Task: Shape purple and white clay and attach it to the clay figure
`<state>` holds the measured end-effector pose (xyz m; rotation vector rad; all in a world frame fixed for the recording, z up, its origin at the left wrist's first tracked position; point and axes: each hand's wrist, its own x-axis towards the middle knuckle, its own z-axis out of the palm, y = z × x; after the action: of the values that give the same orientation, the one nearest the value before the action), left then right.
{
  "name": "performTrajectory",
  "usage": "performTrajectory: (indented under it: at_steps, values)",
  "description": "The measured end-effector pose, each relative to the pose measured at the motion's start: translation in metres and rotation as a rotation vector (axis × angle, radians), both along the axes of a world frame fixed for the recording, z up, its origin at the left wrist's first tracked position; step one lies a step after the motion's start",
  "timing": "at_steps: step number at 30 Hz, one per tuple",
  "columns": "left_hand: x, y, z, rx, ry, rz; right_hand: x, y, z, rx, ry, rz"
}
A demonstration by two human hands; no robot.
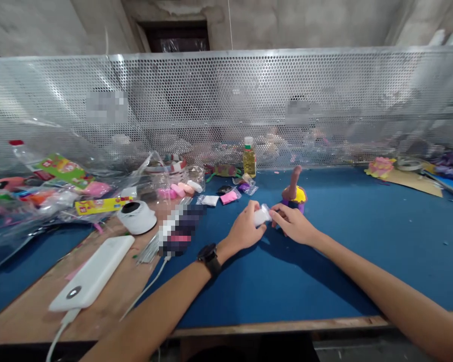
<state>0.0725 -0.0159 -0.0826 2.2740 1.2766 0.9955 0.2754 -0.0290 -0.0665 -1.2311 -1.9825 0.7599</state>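
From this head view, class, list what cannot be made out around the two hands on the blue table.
1. Small white packet: pinched between left hand and right hand; fingers cover its ends, contents too small to tell.
2. Purple and yellow clay figure: its base is hidden behind the right hand.
3. Item beside the white power bank: blurred out.
4. Beyond the perforated metal screen: only hazy shapes.

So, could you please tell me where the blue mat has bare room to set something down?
The blue mat is bare right of the right hand, up to the cardboard at the far right, and between the forearms near the front edge. The left side is crowded: clay packets, white power bank, white round holder.
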Motion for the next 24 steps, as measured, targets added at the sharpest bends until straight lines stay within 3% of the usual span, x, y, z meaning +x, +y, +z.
performTrajectory:
  at_steps: [5, 12, 18, 24]
  values:
    - [-0.003, -0.001, 0.001, 0.171, 0.127, -0.024, 0.001, -0.002, 0.001, 0.052, 0.005, 0.067]
    - [-0.005, -0.003, 0.008, 0.088, 0.267, -0.108, 0.006, -0.001, -0.005, 0.056, -0.099, 0.187]
    - [0.0, -0.013, 0.017, -0.042, 0.372, 0.016, 0.012, 0.006, -0.007, 0.183, -0.186, 0.091]
    - [0.009, -0.018, 0.008, -0.094, 0.305, 0.097, 0.003, -0.002, -0.003, 0.261, -0.196, -0.003]
